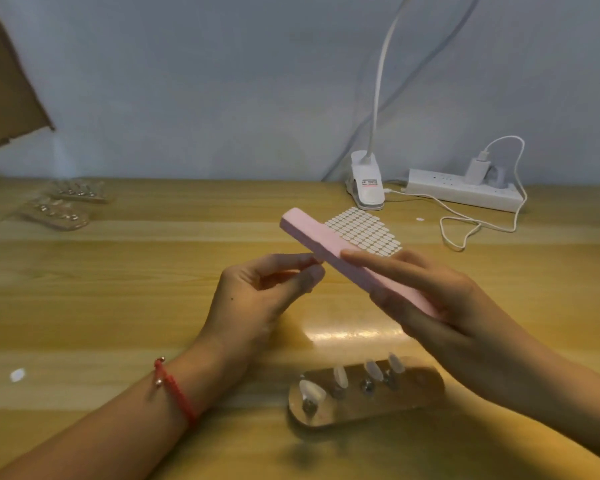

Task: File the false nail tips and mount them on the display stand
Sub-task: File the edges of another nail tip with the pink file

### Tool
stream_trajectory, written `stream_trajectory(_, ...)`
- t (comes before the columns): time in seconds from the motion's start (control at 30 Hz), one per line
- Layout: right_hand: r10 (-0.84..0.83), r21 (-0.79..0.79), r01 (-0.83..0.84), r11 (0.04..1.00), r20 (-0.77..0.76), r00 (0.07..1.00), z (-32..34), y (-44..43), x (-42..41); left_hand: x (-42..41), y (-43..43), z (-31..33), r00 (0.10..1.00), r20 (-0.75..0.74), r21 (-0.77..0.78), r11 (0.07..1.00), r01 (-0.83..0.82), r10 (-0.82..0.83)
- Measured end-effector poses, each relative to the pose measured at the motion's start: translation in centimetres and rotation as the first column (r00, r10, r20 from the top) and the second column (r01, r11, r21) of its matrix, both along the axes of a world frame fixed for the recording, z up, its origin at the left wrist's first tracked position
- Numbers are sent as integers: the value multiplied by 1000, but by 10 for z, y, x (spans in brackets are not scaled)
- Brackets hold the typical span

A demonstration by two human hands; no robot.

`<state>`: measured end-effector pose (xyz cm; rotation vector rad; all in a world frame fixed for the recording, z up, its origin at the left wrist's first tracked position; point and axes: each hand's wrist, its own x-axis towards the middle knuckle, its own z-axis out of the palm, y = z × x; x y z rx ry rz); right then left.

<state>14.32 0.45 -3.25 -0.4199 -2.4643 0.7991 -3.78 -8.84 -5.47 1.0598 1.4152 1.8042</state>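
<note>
My right hand (426,292) grips a long pink filing block (321,242), which slants up to the left above the table. My left hand (267,289) pinches a small nail tip between thumb and fingers, pressed against the block's lower edge; the tip itself is mostly hidden by my fingertips. Below my hands, near the table's front, lies a clear oval display stand (409,393) with several metal posts. Clear nail tips (312,391) sit on its posts.
A sheet of white oval adhesive tabs (364,230) lies behind the block. At the back right stand a white clip lamp (368,185), a power strip (465,190) and a looping white cable (478,226). Two more clear stands (66,202) lie at the back left.
</note>
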Motion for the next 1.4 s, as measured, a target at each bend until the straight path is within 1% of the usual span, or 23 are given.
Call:
stream_trajectory(0.07,23,-72,-27,997,-46,999,-3,-1,-4,6,-3,2,998,-50,18,1000,26,-25)
stream_trajectory(0.1,21,-84,-26,996,-61,998,-3,-1,-4,7,-3,4,998,-67,26,1000,11,-10)
stream_trajectory(0.2,5,-100,-12,995,-69,998,-3,2,-2,-1,0,8,994,-43,52,994,-93,95)
stream_trajectory(0.23,4,-118,-13,993,-72,997,-4,1,-2,0,-1,8,994,-42,45,994,-97,99)
stream_trajectory(0.33,-1,-134,-11,991,-92,996,-6,-3,-8,15,-3,8,996,-92,-16,1000,-7,5)
stream_trajectory(0.37,-6,-120,-6,993,-101,995,-6,-4,-9,17,-3,7,996,-86,-27,999,-18,15)
stream_trajectory(0.43,-25,-126,10,992,-117,993,-6,-4,-7,10,-1,6,994,-21,-49,993,-109,108)
stream_trajectory(0.5,-32,-142,16,990,-111,993,-6,-6,-3,-1,1,4,979,107,-88,983,-163,171)
stream_trajectory(0.57,-26,-102,20,995,-61,998,-7,-8,-4,-3,3,1,966,233,-78,992,-101,117)
stream_trajectory(0.67,-24,-35,24,999,1,1000,-9,-10,-9,1,3,-1,963,269,-63,997,46,-27)
stream_trajectory(0.73,-32,-37,31,999,-14,999,-8,-10,-8,-4,3,-1,945,321,-54,995,89,-67)
stream_trajectory(0.83,-55,-77,50,996,-63,997,-6,-8,-4,-13,5,-1,903,422,-43,993,114,-86)
stream_trajectory(1.1,-37,-102,32,994,-49,998,-7,-8,-5,-18,6,-4,887,440,-11,987,162,-140)
stream_trajectory(1.23,-37,-112,33,993,-36,999,-7,-7,-4,-21,8,-4,902,416,-20,991,135,-114)
stream_trajectory(1.4,-31,-144,26,989,-32,999,-8,-6,-4,-23,8,-6,897,416,60,989,137,-149)
